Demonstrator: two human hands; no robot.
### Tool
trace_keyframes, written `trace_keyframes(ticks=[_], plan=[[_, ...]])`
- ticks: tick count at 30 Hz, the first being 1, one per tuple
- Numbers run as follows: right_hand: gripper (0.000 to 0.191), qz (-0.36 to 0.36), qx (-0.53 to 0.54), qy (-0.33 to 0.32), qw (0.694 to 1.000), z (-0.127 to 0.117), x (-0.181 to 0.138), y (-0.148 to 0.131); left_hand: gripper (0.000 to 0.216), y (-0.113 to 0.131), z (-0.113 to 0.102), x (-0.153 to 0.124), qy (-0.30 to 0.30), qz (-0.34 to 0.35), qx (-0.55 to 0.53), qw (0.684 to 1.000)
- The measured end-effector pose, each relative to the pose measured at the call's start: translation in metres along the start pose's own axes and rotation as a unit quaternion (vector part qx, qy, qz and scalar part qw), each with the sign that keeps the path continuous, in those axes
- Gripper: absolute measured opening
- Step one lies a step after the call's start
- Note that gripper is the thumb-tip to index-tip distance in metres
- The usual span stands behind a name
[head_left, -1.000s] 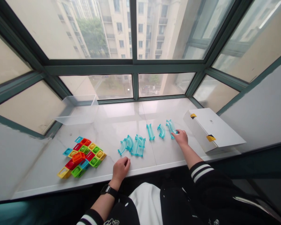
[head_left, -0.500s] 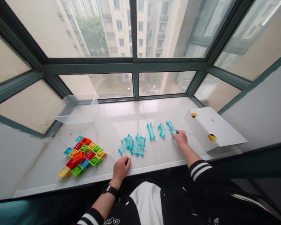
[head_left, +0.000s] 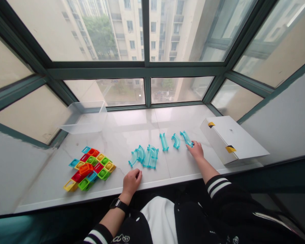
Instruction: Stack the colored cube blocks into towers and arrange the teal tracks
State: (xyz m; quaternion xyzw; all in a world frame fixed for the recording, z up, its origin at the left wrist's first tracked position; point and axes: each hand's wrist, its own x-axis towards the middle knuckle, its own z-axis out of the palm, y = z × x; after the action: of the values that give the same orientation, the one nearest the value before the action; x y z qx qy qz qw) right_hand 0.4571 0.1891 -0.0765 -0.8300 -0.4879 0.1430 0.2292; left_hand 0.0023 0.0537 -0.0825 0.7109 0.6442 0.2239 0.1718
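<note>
My right hand [head_left: 197, 150] has its thumb and fingers closed on the near end of a clear turquoise track piece [head_left: 185, 137], which lies on the white marble-look sill. To its left are a curved turquoise track piece [head_left: 176, 141] and a straight one [head_left: 164, 142], set apart from each other. Further left, several more turquoise track pieces [head_left: 150, 157] lie close together beside two curved ones [head_left: 137, 156]. My left hand [head_left: 131, 182] rests in a loose fist at the sill's front edge, just below those pieces, with nothing visible in it.
Left on the sill [head_left: 132, 118] lies a cluster of red, yellow, green and blue plastic blocks [head_left: 91, 167]. A clear plastic bin [head_left: 85, 117] stands behind it. At right is a white box [head_left: 231, 139] with yellow-black tabs. Windows [head_left: 147, 73] enclose the back and sides.
</note>
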Motion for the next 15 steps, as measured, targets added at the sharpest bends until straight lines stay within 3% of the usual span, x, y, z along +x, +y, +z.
trace_keyframes(ticks=[6,9,11,15], plan=[[0.068,0.008,0.074,0.058,0.996,-0.013,-0.027,-0.007,0.034,0.0,0.001,-0.001,0.001,0.005,-0.003,1.0],[0.058,-0.034,0.14,0.087,0.986,-0.02,-0.051,-0.015,0.035,0.0,0.001,-0.001,0.0,-0.002,-0.002,1.0],[0.045,-0.093,0.178,0.062,0.978,-0.022,-0.071,-0.025,0.035,0.001,0.001,0.0,-0.003,-0.002,-0.004,1.0],[0.028,-0.239,0.211,-0.093,0.943,-0.015,-0.111,-0.054,0.035,0.001,0.002,0.0,-0.004,0.0,-0.005,1.0]])
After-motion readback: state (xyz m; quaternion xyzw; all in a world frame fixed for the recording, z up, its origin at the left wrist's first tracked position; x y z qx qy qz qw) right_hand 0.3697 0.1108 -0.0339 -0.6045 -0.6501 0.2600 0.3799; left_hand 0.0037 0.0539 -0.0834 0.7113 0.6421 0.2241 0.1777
